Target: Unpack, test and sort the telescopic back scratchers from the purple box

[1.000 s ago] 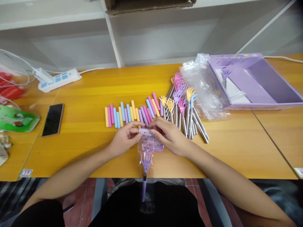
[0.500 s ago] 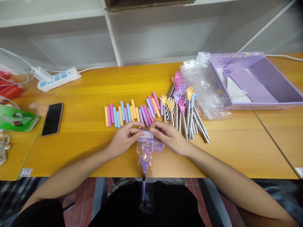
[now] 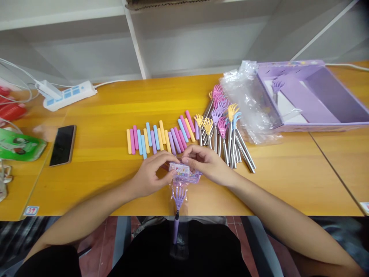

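Observation:
My left hand (image 3: 151, 174) and my right hand (image 3: 206, 163) pinch the printed top flap of a clear packet (image 3: 182, 174) at the table's front edge. Inside the packet is a purple claw-shaped back scratcher (image 3: 177, 206), claw up, with its handle hanging over the edge toward my lap. Both hands have fingers closed on the flap. Just beyond my hands lies a row of pastel foam handle sleeves (image 3: 157, 137). To their right is a pile of metal scratchers with coloured claws (image 3: 224, 129).
A purple cardboard box (image 3: 313, 98) with clear plastic wrap (image 3: 249, 105) sits at the back right. A phone (image 3: 62, 145), a white power strip (image 3: 68, 95) and a green packet (image 3: 19, 145) lie at the left. White shelving rises behind the yellow table (image 3: 288, 181).
My hands stay on the packet's flap; the fingers have shifted along it and folded it down slightly. The view has tilted a little.

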Demonstrator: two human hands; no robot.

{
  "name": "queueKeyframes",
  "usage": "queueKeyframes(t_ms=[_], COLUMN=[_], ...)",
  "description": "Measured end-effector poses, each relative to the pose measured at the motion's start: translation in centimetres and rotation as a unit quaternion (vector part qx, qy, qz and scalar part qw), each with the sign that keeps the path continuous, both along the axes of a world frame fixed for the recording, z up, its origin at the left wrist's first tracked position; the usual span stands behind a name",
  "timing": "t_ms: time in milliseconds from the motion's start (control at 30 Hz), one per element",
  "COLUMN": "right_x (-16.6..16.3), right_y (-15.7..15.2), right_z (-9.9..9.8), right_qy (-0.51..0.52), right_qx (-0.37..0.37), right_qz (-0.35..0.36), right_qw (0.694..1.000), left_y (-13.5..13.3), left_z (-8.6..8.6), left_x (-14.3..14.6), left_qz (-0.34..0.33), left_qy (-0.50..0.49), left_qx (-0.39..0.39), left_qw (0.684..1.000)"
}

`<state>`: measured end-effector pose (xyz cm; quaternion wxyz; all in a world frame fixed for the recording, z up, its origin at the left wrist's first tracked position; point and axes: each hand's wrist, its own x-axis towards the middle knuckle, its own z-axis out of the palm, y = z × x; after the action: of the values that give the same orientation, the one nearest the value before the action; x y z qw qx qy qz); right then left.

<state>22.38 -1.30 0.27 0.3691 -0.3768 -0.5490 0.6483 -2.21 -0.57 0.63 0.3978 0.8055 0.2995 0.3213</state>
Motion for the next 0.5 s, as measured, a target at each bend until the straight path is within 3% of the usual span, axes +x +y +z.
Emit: queueKeyframes(t_ms=[267, 500], right_x=[-0.4, 0.1], right_y=[-0.3, -0.2], right_z=[0.2, -0.1], right_qy=[-0.014, -0.035], right_qx=[0.045, 0.068], right_qz=[-0.049, -0.025], right_qw=[0.998, 0.997], left_y=[0.3, -0.2], left_z=[0.0, -0.9], left_x=[-0.2, -0.2], left_qz=[-0.018, -0.017], left_qy=[-0.018, -0.056], left_qx=[-0.009, -0.176], left_qw=[1.000, 0.983])
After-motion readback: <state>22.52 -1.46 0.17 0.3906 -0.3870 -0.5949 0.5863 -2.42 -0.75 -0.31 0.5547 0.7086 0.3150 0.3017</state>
